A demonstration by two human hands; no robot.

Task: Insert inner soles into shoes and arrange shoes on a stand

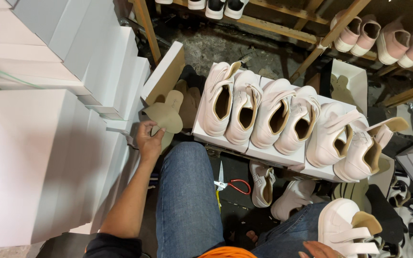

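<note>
At the left a tan insole (164,116) is pinched in the left hand (147,139) beside the open box of insoles (168,74) — six white shoes (290,122) are lined up on boxes with insoles seemingly unfitted — while another white shoe (345,229) is touched by the right hand (322,249), grip unclear.

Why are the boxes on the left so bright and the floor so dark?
Head view: light hits the white boxes hard, so they wash out to a pinkish glare; the floor under the shoes sits in shadow. The left hand with the insole is sharp; the right hand is cut off at the edge.
</note>
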